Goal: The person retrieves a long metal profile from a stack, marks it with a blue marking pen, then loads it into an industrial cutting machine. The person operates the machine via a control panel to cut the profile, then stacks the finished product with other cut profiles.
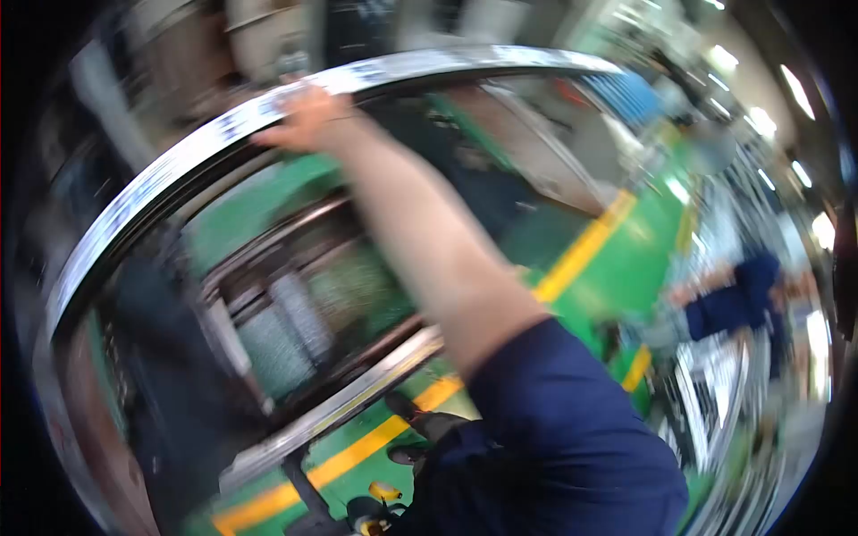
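Head view: your right hand (313, 118) is on the long, narrow, white-and-silver strip (210, 134), which arcs past the far side of the brown-and-silver, rectangular metal frame (317, 213). Thumb and fingers look spread apart; blur hides the tips, so I cannot tell whether they are clamped on its edge. Your left hand is out of view. Main risk, judged: if the palm merely rests there, a sideways push could make it slide along the strip; cause, contact without a wrap. Second: a sharp edge, if there is one, could nick your bare fingers; edge finish unreadable. Third: your dark shoes (407, 454) stand on the near side of the frame, well apart from the strip, so overreaching could tip your balance. A co-worker in navy (733, 299) is well apart, beyond the strip's right end.
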`<move>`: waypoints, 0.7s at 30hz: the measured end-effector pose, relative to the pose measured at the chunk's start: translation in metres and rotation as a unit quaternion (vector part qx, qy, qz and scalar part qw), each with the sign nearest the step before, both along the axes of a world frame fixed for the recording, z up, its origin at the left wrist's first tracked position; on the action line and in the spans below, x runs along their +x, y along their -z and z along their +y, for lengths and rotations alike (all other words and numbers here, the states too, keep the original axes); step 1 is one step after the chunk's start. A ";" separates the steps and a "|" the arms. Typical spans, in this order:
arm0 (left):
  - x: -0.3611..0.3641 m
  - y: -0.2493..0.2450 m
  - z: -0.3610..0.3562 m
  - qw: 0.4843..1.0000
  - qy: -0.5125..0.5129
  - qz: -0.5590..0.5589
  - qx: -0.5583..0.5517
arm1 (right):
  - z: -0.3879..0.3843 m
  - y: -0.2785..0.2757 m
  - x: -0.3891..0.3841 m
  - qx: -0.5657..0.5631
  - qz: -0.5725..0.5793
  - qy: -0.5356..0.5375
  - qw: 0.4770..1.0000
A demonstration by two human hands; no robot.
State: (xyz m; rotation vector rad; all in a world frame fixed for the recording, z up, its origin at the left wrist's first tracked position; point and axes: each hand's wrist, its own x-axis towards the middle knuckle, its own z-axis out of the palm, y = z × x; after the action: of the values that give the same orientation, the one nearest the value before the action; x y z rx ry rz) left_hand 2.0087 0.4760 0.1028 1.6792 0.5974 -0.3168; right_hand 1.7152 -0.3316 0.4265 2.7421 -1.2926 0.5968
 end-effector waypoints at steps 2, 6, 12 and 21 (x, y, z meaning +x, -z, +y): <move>-0.041 -0.008 0.087 0.995 -0.091 -0.009 -0.037 | -0.006 -0.014 0.008 0.094 0.059 0.005 0.994; -0.123 -0.035 0.115 0.976 -0.197 -0.095 0.015 | -0.048 0.022 0.014 -0.066 0.022 -0.068 0.995; -0.112 -0.026 0.120 0.954 -0.256 -0.116 -0.104 | -0.030 0.013 0.018 -0.087 -0.031 -0.108 0.990; -0.109 -0.011 0.139 0.946 -0.220 0.025 0.238 | -0.067 0.013 0.033 -0.203 0.141 -0.164 0.955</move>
State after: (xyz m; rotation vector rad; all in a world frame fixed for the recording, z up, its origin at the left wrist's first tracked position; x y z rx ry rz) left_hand 1.8993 0.6150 0.1139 1.9342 1.1311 0.1222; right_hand 1.7481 -0.3986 0.4133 2.5772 -0.5804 0.4071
